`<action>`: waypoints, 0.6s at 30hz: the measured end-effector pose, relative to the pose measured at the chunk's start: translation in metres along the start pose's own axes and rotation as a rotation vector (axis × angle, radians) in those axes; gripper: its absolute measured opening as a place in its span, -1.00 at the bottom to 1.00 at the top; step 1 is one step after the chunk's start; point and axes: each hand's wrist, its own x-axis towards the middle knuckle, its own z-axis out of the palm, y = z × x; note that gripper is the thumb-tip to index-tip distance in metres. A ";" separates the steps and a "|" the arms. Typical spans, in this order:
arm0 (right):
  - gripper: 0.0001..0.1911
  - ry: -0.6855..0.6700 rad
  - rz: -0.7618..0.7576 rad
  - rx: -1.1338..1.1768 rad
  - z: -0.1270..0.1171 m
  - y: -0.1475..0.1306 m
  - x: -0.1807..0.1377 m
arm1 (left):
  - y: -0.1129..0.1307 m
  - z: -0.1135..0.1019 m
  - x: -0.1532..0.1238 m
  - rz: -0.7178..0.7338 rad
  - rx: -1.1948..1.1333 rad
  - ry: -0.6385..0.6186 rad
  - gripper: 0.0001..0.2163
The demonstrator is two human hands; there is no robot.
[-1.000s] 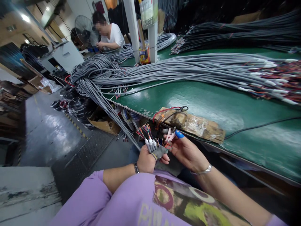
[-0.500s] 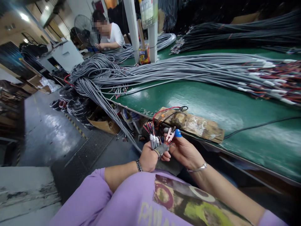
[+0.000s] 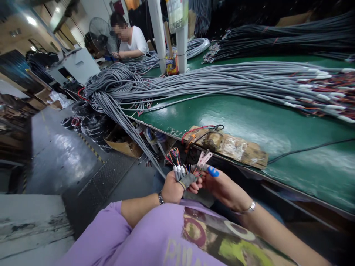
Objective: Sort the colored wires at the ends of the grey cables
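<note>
My left hand (image 3: 173, 189) is closed round a bundle of grey cables (image 3: 179, 175). White collars ring several of the cable ends, and thin coloured wires (image 3: 173, 157) fan out above them. A dark grey cover with a yellowish band wraps a digit of this hand. Close against it on the right, my right hand (image 3: 222, 186) has its fingers bent beside the wire ends. A small pink two-armed tool (image 3: 204, 159) sticks up from these fingers; whether it is a clip or a cutter I cannot tell. Blue tape (image 3: 213, 171) covers one digit of that hand.
Long grey cables (image 3: 222, 79) lie across the green table (image 3: 172, 114) and hang over its left edge. A taped cardboard piece (image 3: 235, 147) sits at the near edge. Black cables (image 3: 263, 42) lie farther back. Beyond the post (image 3: 181, 48), a person in white (image 3: 135, 42) works.
My right hand has turned and the pink tool now tips up to the right. My left hand keeps its grip on the cables, slightly lower and to the left.
</note>
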 end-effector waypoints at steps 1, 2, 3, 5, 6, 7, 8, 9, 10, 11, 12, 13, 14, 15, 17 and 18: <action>-0.57 -0.007 -0.021 -0.050 0.003 0.001 -0.002 | 0.000 -0.001 0.000 -0.001 0.018 -0.014 -0.49; -0.63 0.000 -0.050 -0.096 0.006 0.001 -0.004 | 0.002 -0.001 0.000 -0.008 0.037 -0.034 -0.49; -0.67 0.012 -0.078 -0.136 0.009 0.001 -0.006 | 0.004 -0.001 0.000 -0.025 0.058 -0.062 -0.48; -0.68 0.003 -0.103 -0.203 0.013 -0.001 -0.007 | 0.010 0.000 0.000 -0.085 0.097 -0.133 -0.47; -0.68 -0.018 -0.099 -0.231 0.014 -0.002 -0.007 | 0.014 0.001 -0.001 -0.122 0.113 -0.171 -0.47; -0.67 -0.039 -0.086 -0.254 0.014 -0.003 -0.007 | 0.017 0.002 -0.002 -0.153 0.125 -0.199 -0.48; -0.67 -0.052 -0.075 -0.271 0.015 -0.004 -0.007 | 0.019 0.002 -0.002 -0.174 0.133 -0.217 -0.48; -0.67 -0.051 -0.069 -0.283 0.015 -0.005 -0.007 | 0.020 0.002 -0.002 -0.183 0.138 -0.224 -0.48; -0.66 -0.041 -0.072 -0.290 0.015 -0.005 -0.006 | 0.021 0.002 -0.002 -0.179 0.140 -0.222 -0.48; -0.66 -0.024 -0.079 -0.289 0.015 -0.005 -0.006 | 0.020 0.001 -0.002 -0.164 0.137 -0.210 -0.47; -0.65 -0.006 -0.088 -0.283 0.015 -0.005 -0.005 | 0.019 0.000 -0.002 -0.143 0.130 -0.193 -0.47; -0.64 0.015 -0.099 -0.274 0.015 -0.005 -0.004 | 0.017 -0.001 -0.002 -0.119 0.118 -0.171 -0.47; -0.64 0.037 -0.107 -0.267 0.014 -0.004 -0.004 | 0.015 -0.001 -0.001 -0.098 0.103 -0.149 -0.46; -0.64 0.060 -0.109 -0.260 0.013 -0.004 -0.003 | 0.013 -0.002 0.000 -0.080 0.087 -0.126 -0.45; -0.62 0.102 -0.097 -0.231 0.007 -0.002 -0.003 | 0.009 -0.003 0.001 -0.063 0.056 -0.096 -0.43; -0.61 0.103 -0.078 -0.209 0.003 -0.001 -0.003 | 0.008 -0.003 0.001 -0.060 0.042 -0.086 -0.42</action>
